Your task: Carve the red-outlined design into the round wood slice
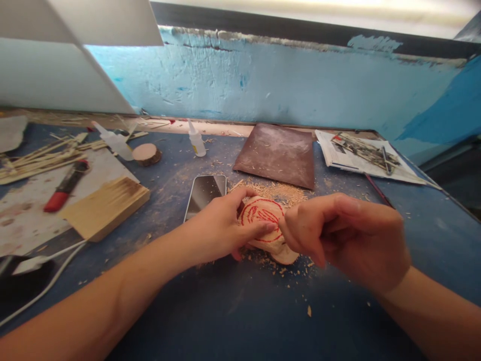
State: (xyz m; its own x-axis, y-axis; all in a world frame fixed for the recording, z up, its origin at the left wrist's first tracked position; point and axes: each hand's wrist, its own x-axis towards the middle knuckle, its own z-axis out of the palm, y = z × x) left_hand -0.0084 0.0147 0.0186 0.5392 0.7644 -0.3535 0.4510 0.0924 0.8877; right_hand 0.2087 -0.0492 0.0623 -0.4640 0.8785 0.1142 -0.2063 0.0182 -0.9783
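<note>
The left hand (229, 215) grips the wooden piece (262, 213), thumb over its red-marked face. The piece sits between both hands, just beside the right hand (353, 230), whose fingers are curled; whether they hold a tool cannot be told. Shavings (278, 265) litter the blue worktop (225, 311) around the hands. Beyond the left hand lies a phone (203, 193); farther off, a brown sheet (280, 155), then a light-blue wall (244, 85).

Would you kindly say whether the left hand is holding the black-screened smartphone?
No, the left hand holds the pale wooden piece with red markings.
</note>
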